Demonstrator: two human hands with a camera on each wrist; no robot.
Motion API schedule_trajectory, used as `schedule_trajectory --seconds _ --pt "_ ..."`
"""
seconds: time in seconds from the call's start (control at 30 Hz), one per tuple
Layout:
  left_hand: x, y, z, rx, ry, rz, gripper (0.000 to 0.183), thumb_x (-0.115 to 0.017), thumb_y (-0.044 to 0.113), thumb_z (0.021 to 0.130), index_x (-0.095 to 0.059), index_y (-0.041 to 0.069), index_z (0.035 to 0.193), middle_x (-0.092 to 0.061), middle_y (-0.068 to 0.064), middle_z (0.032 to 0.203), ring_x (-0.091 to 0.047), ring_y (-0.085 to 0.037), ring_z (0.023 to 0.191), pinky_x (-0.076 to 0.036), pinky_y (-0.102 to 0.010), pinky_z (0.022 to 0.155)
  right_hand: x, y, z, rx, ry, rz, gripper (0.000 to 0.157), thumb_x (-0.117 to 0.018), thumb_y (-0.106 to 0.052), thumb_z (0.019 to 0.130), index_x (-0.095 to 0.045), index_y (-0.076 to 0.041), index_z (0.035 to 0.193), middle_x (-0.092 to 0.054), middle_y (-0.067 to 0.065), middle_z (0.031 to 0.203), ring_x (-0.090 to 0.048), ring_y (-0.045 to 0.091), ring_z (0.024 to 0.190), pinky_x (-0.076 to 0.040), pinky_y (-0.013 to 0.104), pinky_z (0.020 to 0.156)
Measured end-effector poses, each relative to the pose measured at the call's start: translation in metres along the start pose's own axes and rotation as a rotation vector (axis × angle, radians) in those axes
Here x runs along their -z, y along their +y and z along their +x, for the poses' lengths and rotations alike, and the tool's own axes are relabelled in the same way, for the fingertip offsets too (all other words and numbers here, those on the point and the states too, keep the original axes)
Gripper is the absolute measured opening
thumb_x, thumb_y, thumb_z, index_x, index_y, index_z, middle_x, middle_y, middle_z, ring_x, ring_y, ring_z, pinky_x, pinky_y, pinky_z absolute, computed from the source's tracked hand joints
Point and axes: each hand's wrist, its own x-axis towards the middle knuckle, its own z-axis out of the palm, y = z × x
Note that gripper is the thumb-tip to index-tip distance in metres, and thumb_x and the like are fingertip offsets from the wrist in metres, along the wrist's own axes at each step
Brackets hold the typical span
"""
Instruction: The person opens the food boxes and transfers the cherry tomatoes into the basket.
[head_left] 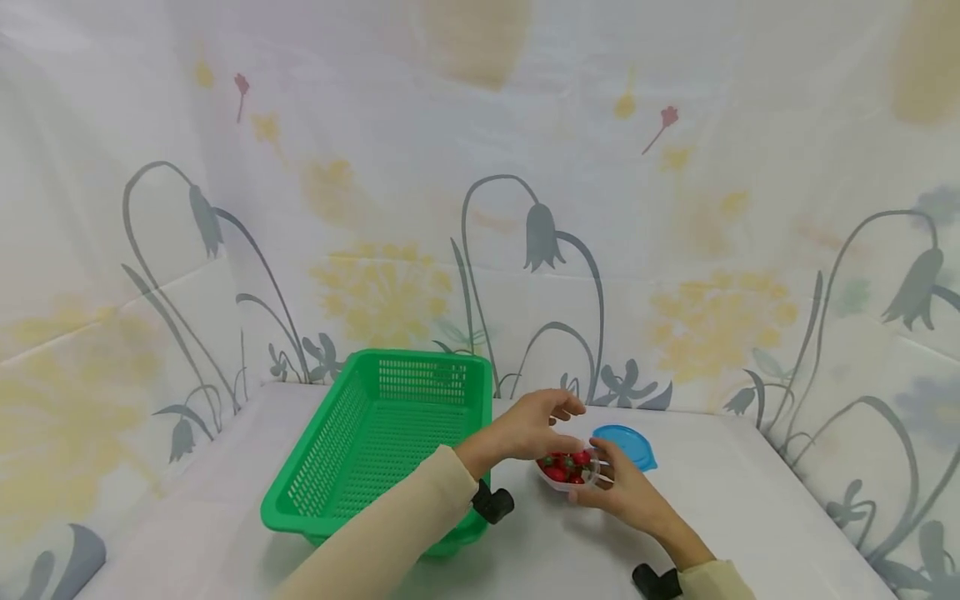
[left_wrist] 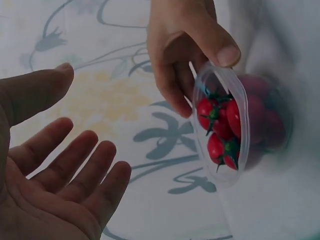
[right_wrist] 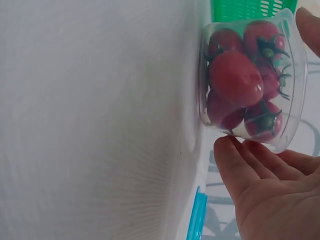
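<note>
A small clear plastic container [head_left: 561, 486] of red cherry tomatoes [left_wrist: 233, 117] with green stems stands on the white table. My right hand [head_left: 628, 493] holds it from the right, thumb and fingers spread about its sides near the rim. In the right wrist view, the fingertips [right_wrist: 229, 145] meet the container's wall. Over the container and to its left hovers my left hand [head_left: 534, 427], palm bare and fingers loosely extended. Nothing lies in that palm, as the left wrist view shows. Behind the container, slightly right, is a round blue lid [head_left: 628, 446], flat on the table.
A large green plastic basket [head_left: 279, 504] with slotted sides stands left of the container, under my left forearm. Behind the table [head_left: 720, 492] hangs a flower-printed cloth [head_left: 480, 125]. Black devices [head_left: 492, 503] are strapped at both wrists.
</note>
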Motion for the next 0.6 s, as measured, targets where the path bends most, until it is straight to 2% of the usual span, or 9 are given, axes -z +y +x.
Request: schedule_trajectory --seconds 0.27,0.47,0.6 --pt "-0.001 -0.014 0.014 -0.005 -0.152 0.167 0.035 -0.076 0.015 0.083 -0.062 0.011 0.115 -0.063 0.001 0.114 -0.058 -0.019 0.111 -0.049 -0.022 0.084 -0.001 -0.002 -0.001 -0.031 0.012 0.001 0.094 -0.081 -0.029 0.075 -0.025 -0.001 0.145 -0.035 0.020 0.146 -0.043 0.039 0.128 -0.041 0.046 0.101" --pt "0.004 -0.015 0.022 0.019 -0.210 0.199 0.036 -0.076 0.012 0.082 -0.064 0.013 0.116 -0.063 0.001 0.112 -0.059 -0.016 0.106 -0.051 -0.021 0.075 -0.001 0.000 0.001 -0.039 0.009 -0.024 0.095 -0.081 -0.032 0.076 -0.025 -0.001 0.146 -0.033 0.022 0.147 -0.041 0.041 0.129 -0.039 0.048 0.102" --pt "0.001 -0.018 0.030 0.041 -0.247 0.224 0.034 -0.076 0.009 0.081 -0.065 0.014 0.112 -0.063 -0.003 0.113 -0.058 -0.018 0.104 -0.052 -0.021 0.073 0.000 -0.001 0.000 -0.046 0.006 -0.034 0.095 -0.081 -0.033 0.076 -0.025 -0.002 0.146 -0.031 0.021 0.148 -0.041 0.042 0.129 -0.040 0.049 0.101"
